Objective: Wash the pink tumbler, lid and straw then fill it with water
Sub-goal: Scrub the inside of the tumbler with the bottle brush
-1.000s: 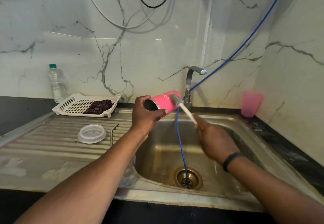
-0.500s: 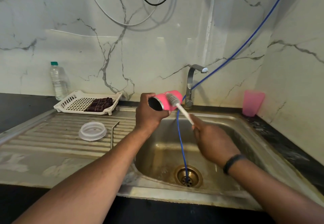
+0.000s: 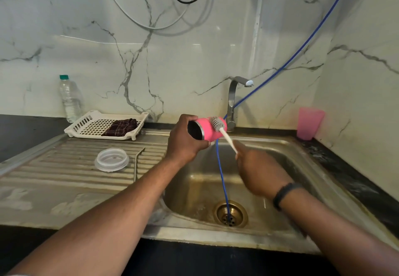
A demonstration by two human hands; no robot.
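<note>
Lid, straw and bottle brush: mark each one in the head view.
lid (image 3: pixel 111 159): head view, centre of its clear top.
straw (image 3: pixel 135 167): head view, midway along its long shaft.
bottle brush (image 3: pixel 216 124): head view, bristle head against the tumbler's side.

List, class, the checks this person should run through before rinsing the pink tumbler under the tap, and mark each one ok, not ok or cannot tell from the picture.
1. Tumbler held firmly: ok. The left hand grips the pink tumbler near its open end, lying on its side over the sink.
2. Brush under control: ok. The right hand holds the brush, bristles against the tumbler's outside.
3. Tap running: cannot tell; no stream is visible.
4. Drain free: not ok. A blue hose runs down into it.
5. Lid and straw within reach: ok, both on the drainboard.
6. Inside of tumbler clean: cannot tell; it is dark.
</note>
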